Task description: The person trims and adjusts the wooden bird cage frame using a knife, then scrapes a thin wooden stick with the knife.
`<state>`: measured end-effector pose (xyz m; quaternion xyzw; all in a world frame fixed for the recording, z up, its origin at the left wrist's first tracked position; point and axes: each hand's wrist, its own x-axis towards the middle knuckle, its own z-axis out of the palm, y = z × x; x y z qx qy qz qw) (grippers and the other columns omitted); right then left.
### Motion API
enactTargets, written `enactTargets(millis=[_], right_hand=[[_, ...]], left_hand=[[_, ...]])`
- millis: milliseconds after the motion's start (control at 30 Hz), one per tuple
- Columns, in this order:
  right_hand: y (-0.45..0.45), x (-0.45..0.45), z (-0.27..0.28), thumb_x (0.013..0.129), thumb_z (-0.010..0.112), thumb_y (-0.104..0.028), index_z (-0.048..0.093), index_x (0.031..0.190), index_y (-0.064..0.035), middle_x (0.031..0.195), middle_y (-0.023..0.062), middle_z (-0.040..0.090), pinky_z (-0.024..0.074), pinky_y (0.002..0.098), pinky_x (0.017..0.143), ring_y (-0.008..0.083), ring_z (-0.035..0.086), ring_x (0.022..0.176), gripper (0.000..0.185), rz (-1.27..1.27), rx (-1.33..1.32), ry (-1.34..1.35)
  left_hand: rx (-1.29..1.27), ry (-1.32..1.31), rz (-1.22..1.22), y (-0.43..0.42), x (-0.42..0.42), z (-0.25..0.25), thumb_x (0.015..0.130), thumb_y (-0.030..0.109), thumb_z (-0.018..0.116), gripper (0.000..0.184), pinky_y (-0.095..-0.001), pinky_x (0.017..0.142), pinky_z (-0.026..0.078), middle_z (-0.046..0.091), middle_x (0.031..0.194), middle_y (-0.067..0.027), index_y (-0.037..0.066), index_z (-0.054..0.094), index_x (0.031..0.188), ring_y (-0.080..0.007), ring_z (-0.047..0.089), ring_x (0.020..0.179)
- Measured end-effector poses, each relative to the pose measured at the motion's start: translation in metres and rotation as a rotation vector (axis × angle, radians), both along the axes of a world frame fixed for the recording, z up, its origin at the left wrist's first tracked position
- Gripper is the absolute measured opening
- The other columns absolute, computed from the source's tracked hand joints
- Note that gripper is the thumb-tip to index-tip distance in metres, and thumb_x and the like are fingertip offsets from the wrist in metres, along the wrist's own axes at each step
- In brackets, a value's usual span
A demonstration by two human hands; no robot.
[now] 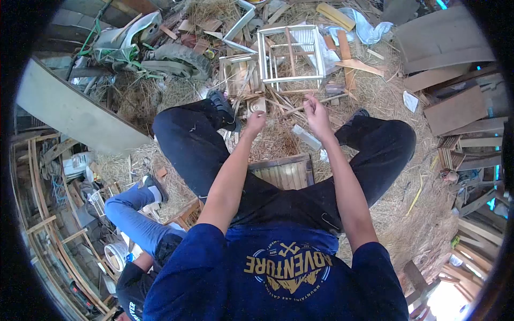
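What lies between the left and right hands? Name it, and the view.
In the head view, one end of a thin wooden stick juts from the right hand toward the left hand, stopping short, with straw beneath.

Loose straw (423,179) is blanketing the floor (126,166) | a pale panel (80,101) is slanting across the left side | a worn tyre (195,60) is lying beyond it | brown boards (455,111) are lining the right side, bluish light (497,172) showing through gaps | white glare (447,302) is flooding the lower right
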<state>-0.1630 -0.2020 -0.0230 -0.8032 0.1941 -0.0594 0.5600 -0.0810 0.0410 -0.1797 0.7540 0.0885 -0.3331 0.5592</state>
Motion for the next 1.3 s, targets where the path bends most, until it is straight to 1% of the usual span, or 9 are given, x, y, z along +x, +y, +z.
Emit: enactTargets(millis=[333, 567, 667, 733, 867, 1033, 1133, 1267, 1300], right_hand=[[0.010, 0.024, 0.027, 0.105, 0.052, -0.022, 0.061, 0.126, -0.0001, 0.091, 0.0021, 0.064, 0.0472, 0.0253, 0.076, 0.0085, 0.056, 0.079, 0.032, 0.015, 0.208, -0.049], [0.034, 0.048, 0.004, 0.106, 0.050, -0.022, 0.062, 0.125, -0.0028, 0.087, -0.0019, 0.062, 0.0377, 0.0213, 0.059, 0.0039, 0.044, 0.064, 0.030, -0.005, 0.201, -0.003], [0.040, 0.048, 0.001, 0.105, 0.051, -0.022, 0.062, 0.125, -0.0026, 0.090, 0.0032, 0.064, 0.0469, 0.0266, 0.079, 0.0102, 0.059, 0.084, 0.030, -0.050, 0.309, 0.144], [0.041, 0.047, -0.004, 0.105, 0.051, -0.023, 0.062, 0.127, -0.0028, 0.093, 0.0034, 0.063, 0.0462, 0.0264, 0.083, 0.0102, 0.058, 0.088, 0.031, -0.057, 0.330, 0.171], [0.042, 0.046, -0.006, 0.105, 0.051, -0.024, 0.062, 0.126, -0.0028, 0.091, 0.0025, 0.063, 0.0456, 0.0262, 0.083, 0.0099, 0.058, 0.087, 0.031, -0.094, 0.372, 0.213], [0.037, 0.045, 0.015, 0.106, 0.051, -0.025, 0.062, 0.125, -0.0033, 0.088, 0.0013, 0.062, 0.0445, 0.0250, 0.077, 0.0086, 0.055, 0.081, 0.031, -0.122, 0.368, 0.197], [0.030, 0.038, 0.023, 0.106, 0.050, -0.025, 0.062, 0.124, -0.0035, 0.087, 0.0005, 0.062, 0.0434, 0.0239, 0.073, 0.0076, 0.053, 0.079, 0.030, -0.144, 0.412, 0.144], [0.021, 0.018, 0.042, 0.106, 0.050, -0.026, 0.062, 0.124, -0.0037, 0.086, -0.0002, 0.062, 0.0415, 0.0219, 0.069, 0.0058, 0.052, 0.077, 0.031, -0.148, 0.476, 0.064], [0.018, 0.011, 0.049, 0.106, 0.050, -0.026, 0.063, 0.124, -0.0038, 0.086, -0.0004, 0.062, 0.0409, 0.0217, 0.068, 0.0054, 0.051, 0.076, 0.031, -0.154, 0.471, 0.036]], left_hand=[[-0.095, 0.130, 0.139, -0.004, 0.010, -0.028, 0.094, 0.020, 0.055, 0.035, -0.0281, 0.067, 0.049, 0.065, 0.095, -0.0089, -0.004, 0.058, 0.119, -0.0142, 0.060, 0.078], [-0.048, 0.145, 0.444, -0.019, 0.059, -0.083, 0.091, 0.020, 0.053, 0.058, -0.0376, 0.082, 0.047, 0.060, 0.123, -0.0070, 0.008, 0.041, 0.146, -0.0170, 0.058, 0.103], [-0.166, 0.155, 0.499, -0.017, 0.080, -0.129, 0.093, 0.024, 0.056, 0.060, -0.0406, 0.088, 0.046, 0.057, 0.133, -0.0051, 0.012, 0.038, 0.149, -0.0186, 0.056, 0.110], [-0.198, 0.224, 0.608, -0.031, 0.091, -0.075, 0.096, 0.027, 0.057, 0.057, -0.0392, 0.087, 0.045, 0.056, 0.135, -0.0038, 0.012, 0.039, 0.148, -0.0186, 0.056, 0.110], [-0.154, 0.205, 0.631, -0.036, 0.094, -0.082, 0.096, 0.040, 0.064, 0.045, -0.0383, 0.085, 0.046, 0.067, 0.116, -0.0010, 0.010, 0.058, 0.129, -0.0164, 0.060, 0.110], [-0.310, -0.063, 0.850, -0.030, 0.076, -0.057, 0.102, 0.023, 0.059, 0.028, -0.0260, 0.062, 0.052, 0.073, 0.089, -0.0106, -0.004, 0.067, 0.105, -0.0141, 0.065, 0.067], [-0.243, -0.227, 0.727, -0.020, 0.063, -0.033, 0.101, 0.022, 0.060, 0.028, -0.0265, 0.066, 0.053, 0.072, 0.085, -0.0099, -0.004, 0.068, 0.103, -0.0128, 0.065, 0.069], [-0.331, -0.317, 0.649, -0.020, 0.046, -0.002, 0.100, 0.021, 0.063, 0.031, -0.0254, 0.070, 0.052, 0.072, 0.098, -0.0109, -0.006, 0.064, 0.115, -0.0119, 0.066, 0.080], [-0.175, -0.202, 0.549, -0.019, 0.042, 0.022, 0.099, 0.025, 0.063, 0.040, -0.0293, 0.074, 0.051, 0.071, 0.105, -0.0103, -0.008, 0.061, 0.122, -0.0138, 0.066, 0.089]])
